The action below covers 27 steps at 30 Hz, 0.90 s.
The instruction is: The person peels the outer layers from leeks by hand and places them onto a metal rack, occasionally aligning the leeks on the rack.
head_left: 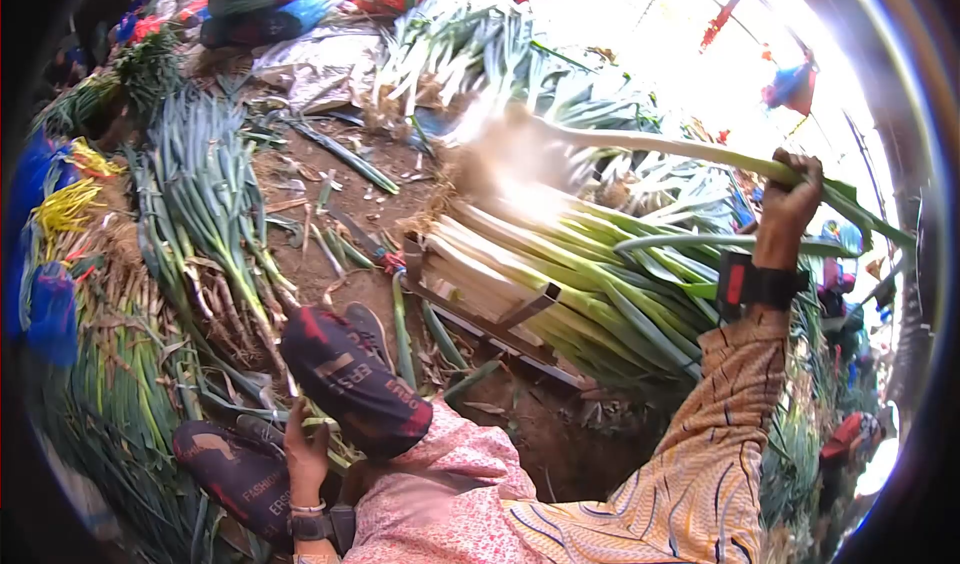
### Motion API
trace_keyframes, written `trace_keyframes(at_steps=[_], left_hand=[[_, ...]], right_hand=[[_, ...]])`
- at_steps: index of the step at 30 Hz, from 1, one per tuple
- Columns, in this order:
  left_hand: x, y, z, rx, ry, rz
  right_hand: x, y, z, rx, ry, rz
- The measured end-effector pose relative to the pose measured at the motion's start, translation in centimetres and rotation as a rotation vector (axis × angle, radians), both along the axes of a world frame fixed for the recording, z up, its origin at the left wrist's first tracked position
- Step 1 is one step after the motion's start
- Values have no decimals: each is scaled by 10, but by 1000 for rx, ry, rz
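Note:
My right hand (792,192) is raised at the right, its fingers wrapped round the green upper part of a long leek (660,144). The leek's pale stem stretches left, and its root end is smeared by motion and glare. Under it, a large stack of leeks (590,274) lies in a metal frame (490,329), white ends to the left and green leaves to the right. Down at the lower left, my left hand (306,449) is beside my dark printed footwear (355,379). Its finger and thumb are apart, and I see nothing held.
Leeks with dark green leaves (195,184) lie in a heap at the left, with thinner green stalks (120,384) below. More leeks (480,54) are piled at the back. Yellow ties (65,204) hang at the far left. Loose leaves litter the soil (350,214).

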<state>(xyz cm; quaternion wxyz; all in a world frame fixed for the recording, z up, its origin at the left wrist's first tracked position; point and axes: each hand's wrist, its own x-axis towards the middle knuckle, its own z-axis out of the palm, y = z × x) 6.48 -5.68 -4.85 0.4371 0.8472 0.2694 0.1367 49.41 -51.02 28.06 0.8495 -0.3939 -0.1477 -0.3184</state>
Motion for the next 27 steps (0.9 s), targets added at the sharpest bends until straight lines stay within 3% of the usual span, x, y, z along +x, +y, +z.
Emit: trace_keyframes(at_steps=[1,4,5,10,15,18,22,24,27], left_hand=[[4,0,7,-187,24,53],[19,3,15,-173,-117,-15],[22,4,17,-202,-101,-25],[35,5,6,-340,-153,-136],[49,-13,12,-444,-179,-264],[52,-23,-13,-230,-195,-300],[52,-20,-13,-441,-198,-330],[48,-15,4,-512,-209,-333],[37,-7,4,-342,-231,-248]], right_hand=[[-2,9,-1,6,2,29],[-8,-5,7,-12,36,46],[-1,-41,10,-146,-94,206],[-110,-131,89,-203,-44,-330],[-319,-214,213,-507,-211,-882],[-436,-236,270,-595,-246,-1106],[-475,-311,278,-864,-280,-1303],[-434,-296,254,-473,-274,-998],[-320,-262,159,-465,-181,-957]])
